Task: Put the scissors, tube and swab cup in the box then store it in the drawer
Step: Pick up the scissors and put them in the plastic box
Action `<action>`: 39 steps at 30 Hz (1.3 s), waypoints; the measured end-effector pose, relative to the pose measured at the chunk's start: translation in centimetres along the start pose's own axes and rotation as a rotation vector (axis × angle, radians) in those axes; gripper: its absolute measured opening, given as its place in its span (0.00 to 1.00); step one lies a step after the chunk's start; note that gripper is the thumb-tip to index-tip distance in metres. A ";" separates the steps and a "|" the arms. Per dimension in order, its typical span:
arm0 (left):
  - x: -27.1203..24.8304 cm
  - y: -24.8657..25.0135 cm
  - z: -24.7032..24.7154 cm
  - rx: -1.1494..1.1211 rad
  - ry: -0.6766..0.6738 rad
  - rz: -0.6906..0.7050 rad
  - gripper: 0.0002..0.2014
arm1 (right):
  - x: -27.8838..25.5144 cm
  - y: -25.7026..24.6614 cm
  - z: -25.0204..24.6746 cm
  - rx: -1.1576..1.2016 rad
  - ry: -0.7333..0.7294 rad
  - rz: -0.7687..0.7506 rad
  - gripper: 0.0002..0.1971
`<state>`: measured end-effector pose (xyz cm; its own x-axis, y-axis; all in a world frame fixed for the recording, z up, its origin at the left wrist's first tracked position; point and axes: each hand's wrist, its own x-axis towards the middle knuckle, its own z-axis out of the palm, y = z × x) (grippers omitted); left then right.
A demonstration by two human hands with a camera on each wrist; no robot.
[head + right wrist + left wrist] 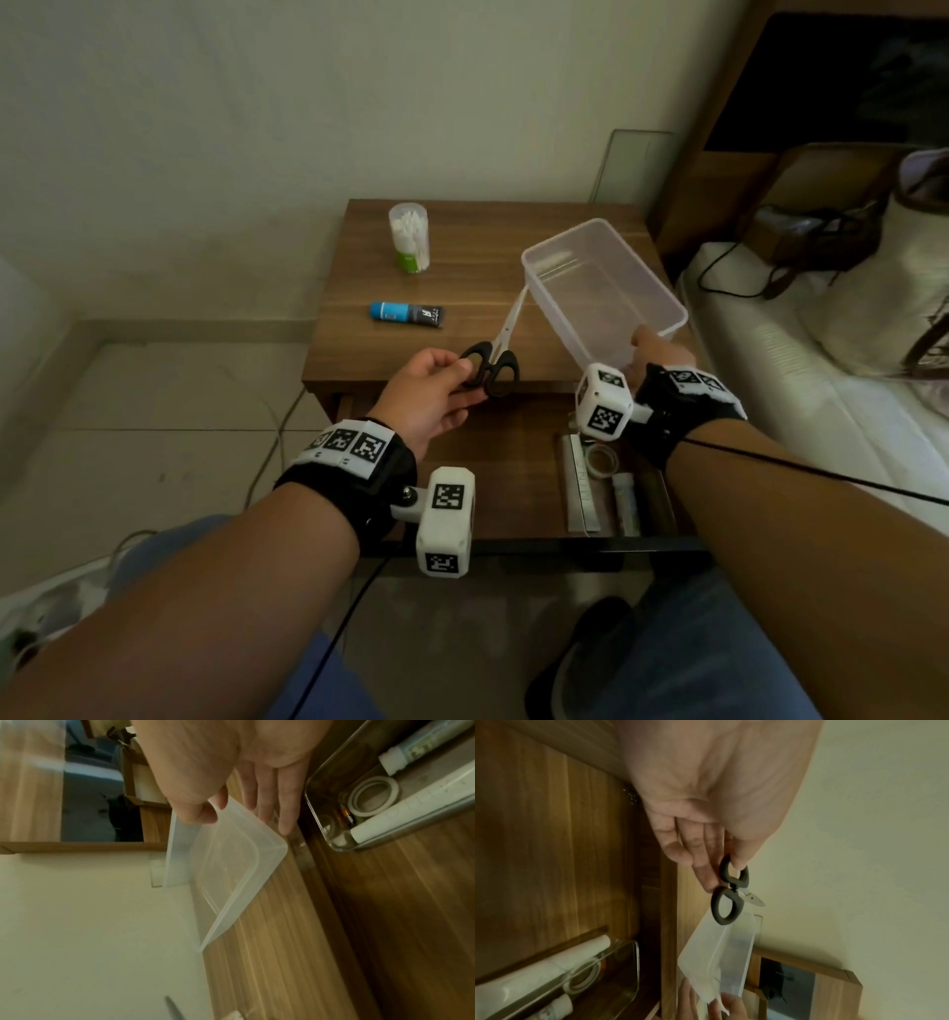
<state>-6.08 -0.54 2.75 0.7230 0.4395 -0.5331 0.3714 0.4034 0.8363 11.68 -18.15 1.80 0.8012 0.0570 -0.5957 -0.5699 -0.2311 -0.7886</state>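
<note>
My left hand point(436, 390) pinches the black-handled scissors point(493, 360) by one loop point(734, 872), lifted above the nightstand's front edge, blades pointing at the box. A clear plastic box point(601, 288) is tilted on the wooden nightstand point(462, 288); my right hand point(662, 354) grips its near rim point(226, 833), thumb inside and fingers under. The swab cup point(409, 237) stands upright at the back left. A blue and black tube point(407, 314) lies on its side left of the scissors.
The drawer point(518, 478) below the top is pulled open; a clear tray point(606, 488) in it holds a tape roll point(372, 797), a small tube and a white stick. A bed point(821, 401) lies right, floor cables left.
</note>
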 end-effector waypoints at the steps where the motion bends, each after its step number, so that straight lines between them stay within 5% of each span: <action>1: -0.2 0.1 0.1 0.009 -0.009 0.016 0.02 | -0.2 0.3 0.1 -0.001 0.008 -0.008 0.26; 5: -1.3 0.4 0.3 0.085 -0.033 0.079 0.01 | -1.3 0.8 -0.6 0.018 0.210 -0.043 0.25; 10: -2.9 1.9 0.1 0.282 -0.062 0.223 0.02 | -1.9 1.6 -1.4 -0.090 0.484 -0.375 0.12; 16: -3.9 4.2 0.4 0.493 -0.040 0.399 0.03 | -3.4 2.0 -0.6 -0.248 0.293 -0.539 0.09; 20: -3.5 3.6 0.2 0.834 0.012 0.484 0.03 | -5.2 2.8 0.8 -0.316 0.098 -0.558 0.05; 25: -3.2 1.5 -0.4 1.251 0.030 0.555 0.03 | -6.8 3.9 2.0 -0.366 0.024 -0.594 0.06; 39: -2.9 -1.0 -1.7 1.534 -0.005 0.727 0.06 | -7.7 4.4 2.5 -0.235 -0.062 -0.515 0.10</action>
<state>-9.52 -0.88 3.26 0.9859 0.1666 -0.0138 0.1650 -0.9572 0.2376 2.50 -17.16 2.54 0.9487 0.2744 -0.1569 -0.0472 -0.3678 -0.9287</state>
